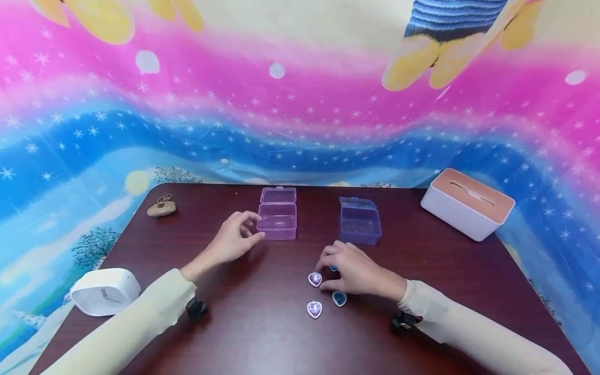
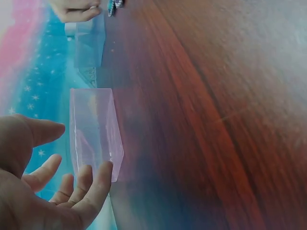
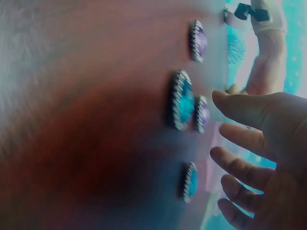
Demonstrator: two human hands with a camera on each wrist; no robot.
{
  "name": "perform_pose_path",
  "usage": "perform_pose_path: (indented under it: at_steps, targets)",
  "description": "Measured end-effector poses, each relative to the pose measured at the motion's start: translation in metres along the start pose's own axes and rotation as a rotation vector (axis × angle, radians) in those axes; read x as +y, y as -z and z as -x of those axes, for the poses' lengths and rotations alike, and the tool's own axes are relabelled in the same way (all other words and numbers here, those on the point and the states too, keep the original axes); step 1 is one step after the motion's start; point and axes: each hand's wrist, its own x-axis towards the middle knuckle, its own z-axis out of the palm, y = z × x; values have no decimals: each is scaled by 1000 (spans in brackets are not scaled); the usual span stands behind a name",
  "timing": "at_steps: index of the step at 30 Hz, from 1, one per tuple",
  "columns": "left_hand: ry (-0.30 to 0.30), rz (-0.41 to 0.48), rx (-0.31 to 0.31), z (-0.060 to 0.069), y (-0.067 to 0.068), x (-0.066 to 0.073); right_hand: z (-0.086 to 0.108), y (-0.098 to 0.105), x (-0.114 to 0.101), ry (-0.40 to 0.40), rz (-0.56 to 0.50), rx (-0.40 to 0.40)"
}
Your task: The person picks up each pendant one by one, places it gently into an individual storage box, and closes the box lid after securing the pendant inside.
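My left hand (image 1: 236,237) is at the left side of a pink clear plastic box (image 1: 277,233) with its lid raised, thumb and fingers loosely bent. The left wrist view shows fingertips at the box wall (image 2: 93,124); whether they touch cannot be told. My right hand (image 1: 351,268) hovers over several heart-shaped gems with beaded silver rims, holding nothing. Its thumb and fingers are spread near a purple heart (image 1: 315,279). Another purple heart (image 1: 314,309) and a teal heart (image 1: 339,299) lie nearer me. A blue heart (image 1: 334,269) is partly hidden under the right hand.
A violet clear box (image 1: 360,237) with its lid up stands beyond my right hand. A tissue box (image 1: 469,203) sits at the back right. On the left are a white clock (image 1: 105,292) and a small tan object with a cord (image 1: 161,208). A printed cloth (image 1: 300,120) hangs behind the table.
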Motion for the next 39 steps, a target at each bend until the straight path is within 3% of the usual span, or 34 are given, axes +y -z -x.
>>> perform_pose_path:
  at_steps: [8, 13, 22, 39]
  targets:
    - [7, -58, -69, -10, 7, 3, -3, -13, -3, -4, 69, 23]
    - [-4, -54, -98, -14, 3, 4, -2, -16, -2, -29, 65, 14]
    - [54, -148, -42, -11, -1, -1, -7, -17, -5, -9, 35, -46]
    - [33, -224, -5, -11, 0, -6, -12, -15, -5, -43, -16, -110]
